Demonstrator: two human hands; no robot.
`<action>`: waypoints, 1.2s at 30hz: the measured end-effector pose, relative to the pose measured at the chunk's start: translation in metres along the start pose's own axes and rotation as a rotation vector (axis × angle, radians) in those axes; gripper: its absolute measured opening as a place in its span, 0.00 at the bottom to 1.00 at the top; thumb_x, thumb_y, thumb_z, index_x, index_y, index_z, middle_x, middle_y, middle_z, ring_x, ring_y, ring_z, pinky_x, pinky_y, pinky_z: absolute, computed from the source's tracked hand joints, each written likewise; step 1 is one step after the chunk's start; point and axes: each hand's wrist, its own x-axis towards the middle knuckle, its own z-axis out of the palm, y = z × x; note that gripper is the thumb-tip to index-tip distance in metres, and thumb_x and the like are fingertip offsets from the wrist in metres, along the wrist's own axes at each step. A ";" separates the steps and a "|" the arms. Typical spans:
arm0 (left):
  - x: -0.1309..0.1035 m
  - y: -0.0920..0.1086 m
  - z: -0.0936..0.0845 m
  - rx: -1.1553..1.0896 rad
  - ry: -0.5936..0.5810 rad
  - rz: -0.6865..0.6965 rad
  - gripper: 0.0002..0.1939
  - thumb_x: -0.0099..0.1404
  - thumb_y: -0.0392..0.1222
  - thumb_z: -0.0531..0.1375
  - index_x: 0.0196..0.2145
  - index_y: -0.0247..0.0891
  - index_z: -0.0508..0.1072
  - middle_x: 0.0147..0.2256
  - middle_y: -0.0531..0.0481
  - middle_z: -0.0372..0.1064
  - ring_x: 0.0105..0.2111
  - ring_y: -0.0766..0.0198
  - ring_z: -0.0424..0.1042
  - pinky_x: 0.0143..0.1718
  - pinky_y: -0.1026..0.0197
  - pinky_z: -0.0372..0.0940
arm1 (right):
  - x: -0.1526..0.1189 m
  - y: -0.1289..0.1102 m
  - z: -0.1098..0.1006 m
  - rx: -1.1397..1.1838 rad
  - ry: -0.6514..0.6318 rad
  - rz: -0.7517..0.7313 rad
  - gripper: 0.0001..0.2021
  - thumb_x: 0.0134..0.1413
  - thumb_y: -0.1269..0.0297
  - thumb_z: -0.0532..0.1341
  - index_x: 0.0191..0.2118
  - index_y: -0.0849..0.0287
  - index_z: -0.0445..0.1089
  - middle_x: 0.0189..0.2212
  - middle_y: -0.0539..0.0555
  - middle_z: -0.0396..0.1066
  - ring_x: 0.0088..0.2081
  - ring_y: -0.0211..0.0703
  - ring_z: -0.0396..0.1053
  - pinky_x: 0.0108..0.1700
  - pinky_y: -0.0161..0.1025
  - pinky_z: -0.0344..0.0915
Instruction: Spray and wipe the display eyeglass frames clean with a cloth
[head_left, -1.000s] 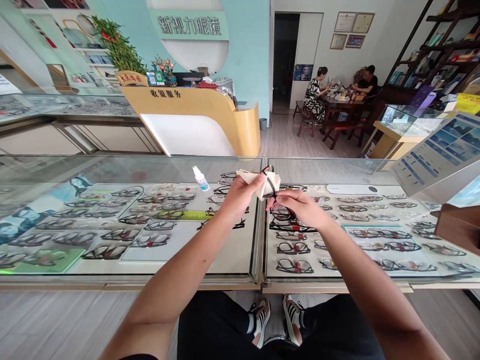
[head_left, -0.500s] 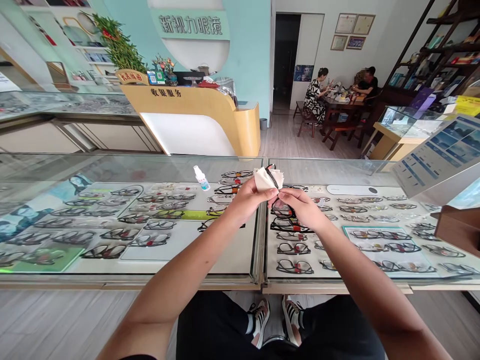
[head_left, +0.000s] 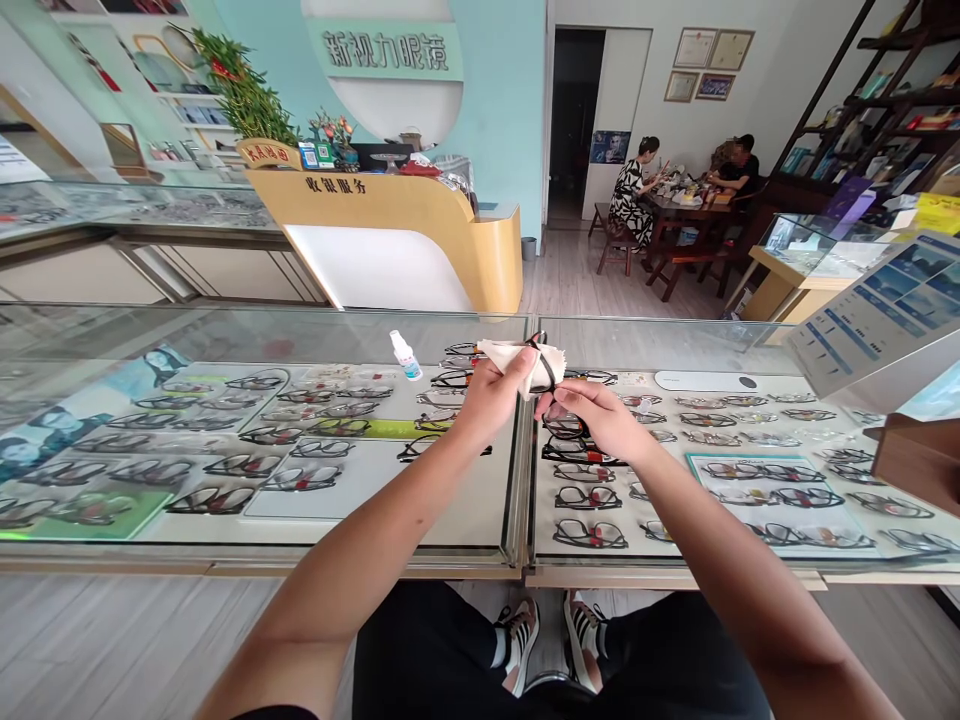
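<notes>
Above the seam of the glass display counter (head_left: pixel 457 500), my left hand (head_left: pixel 491 393) is closed on a cream cleaning cloth (head_left: pixel 551 362), thumb pressed on top. The cloth lies against a pair of dark-framed eyeglasses (head_left: pixel 547 372). My right hand (head_left: pixel 600 412) pinches the eyeglasses' frame from the right with thumb and fingers. One lens and part of the frame are covered by the cloth and my fingers. A small white spray bottle (head_left: pixel 406 356) with a blue-marked label stands on the glass to the left of my hands.
Rows of eyeglasses (head_left: pixel 589 533) lie under the counter glass. A blue-and-white printed display board (head_left: pixel 892 310) and a brown box (head_left: pixel 919 460) stand at the right. Beyond are a wooden cashier desk (head_left: pixel 495 260) and two people at a dark table (head_left: pixel 679 205).
My left hand has shifted slightly left and its thumb has moved up onto the cloth. The cloth is spread wider to the left. My right hand stays on the eyeglasses.
</notes>
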 end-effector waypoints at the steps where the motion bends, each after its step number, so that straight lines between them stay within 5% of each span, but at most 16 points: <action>1: 0.003 0.000 -0.004 -0.011 -0.037 -0.018 0.34 0.62 0.77 0.75 0.34 0.39 0.83 0.32 0.48 0.80 0.37 0.58 0.79 0.41 0.58 0.73 | 0.000 -0.001 -0.001 0.004 0.005 0.003 0.28 0.75 0.35 0.63 0.37 0.54 0.85 0.38 0.54 0.82 0.42 0.47 0.72 0.54 0.44 0.71; 6: 0.016 0.006 -0.018 -0.114 -0.261 -0.102 0.32 0.59 0.69 0.81 0.44 0.37 0.86 0.43 0.42 0.85 0.47 0.51 0.83 0.51 0.53 0.75 | -0.001 -0.005 -0.008 0.032 0.026 0.021 0.25 0.75 0.40 0.63 0.37 0.55 0.85 0.38 0.55 0.83 0.43 0.48 0.75 0.56 0.44 0.73; 10: 0.016 0.008 -0.021 -0.052 -0.330 -0.063 0.26 0.56 0.60 0.84 0.42 0.38 0.87 0.46 0.42 0.85 0.48 0.51 0.82 0.55 0.52 0.74 | -0.001 -0.003 -0.011 0.041 0.053 0.038 0.24 0.74 0.42 0.63 0.35 0.54 0.84 0.36 0.55 0.82 0.42 0.48 0.74 0.55 0.44 0.73; 13: 0.012 0.009 -0.018 0.016 -0.309 -0.035 0.25 0.56 0.59 0.84 0.41 0.38 0.87 0.45 0.43 0.85 0.46 0.52 0.81 0.53 0.53 0.75 | 0.000 -0.001 -0.010 0.049 0.064 0.035 0.25 0.73 0.39 0.64 0.34 0.54 0.84 0.36 0.55 0.82 0.41 0.48 0.73 0.55 0.44 0.74; 19: 0.002 0.020 -0.002 0.054 -0.277 -0.004 0.28 0.54 0.65 0.83 0.29 0.40 0.80 0.25 0.52 0.72 0.27 0.60 0.71 0.35 0.56 0.71 | 0.002 0.002 0.000 0.053 0.023 0.005 0.27 0.74 0.37 0.63 0.36 0.55 0.84 0.36 0.54 0.82 0.42 0.48 0.74 0.53 0.44 0.73; 23: -0.003 0.017 0.002 0.111 -0.124 0.092 0.35 0.59 0.73 0.79 0.22 0.40 0.73 0.23 0.53 0.67 0.27 0.63 0.67 0.34 0.58 0.66 | 0.001 0.003 0.004 0.032 0.021 0.003 0.29 0.74 0.33 0.63 0.36 0.54 0.85 0.38 0.54 0.83 0.42 0.48 0.72 0.54 0.45 0.71; 26: -0.004 0.008 0.003 0.099 -0.015 0.104 0.35 0.65 0.75 0.74 0.26 0.39 0.77 0.25 0.53 0.71 0.28 0.65 0.67 0.34 0.60 0.65 | 0.000 0.003 0.006 0.037 0.021 0.006 0.30 0.73 0.31 0.63 0.37 0.54 0.85 0.38 0.55 0.83 0.42 0.48 0.73 0.54 0.45 0.71; 32: 0.004 0.001 0.003 -0.226 -0.069 -0.089 0.34 0.61 0.76 0.77 0.37 0.38 0.86 0.38 0.46 0.84 0.44 0.55 0.83 0.52 0.55 0.76 | 0.001 0.002 0.001 0.076 0.115 0.009 0.30 0.69 0.29 0.66 0.36 0.53 0.85 0.36 0.54 0.82 0.41 0.48 0.72 0.53 0.45 0.71; 36: 0.009 0.002 -0.002 -0.350 -0.112 -0.153 0.32 0.61 0.70 0.80 0.47 0.38 0.88 0.49 0.42 0.88 0.59 0.47 0.84 0.67 0.47 0.73 | 0.001 0.003 -0.007 0.169 0.262 -0.036 0.26 0.70 0.33 0.67 0.38 0.51 0.87 0.38 0.53 0.80 0.42 0.50 0.71 0.54 0.47 0.70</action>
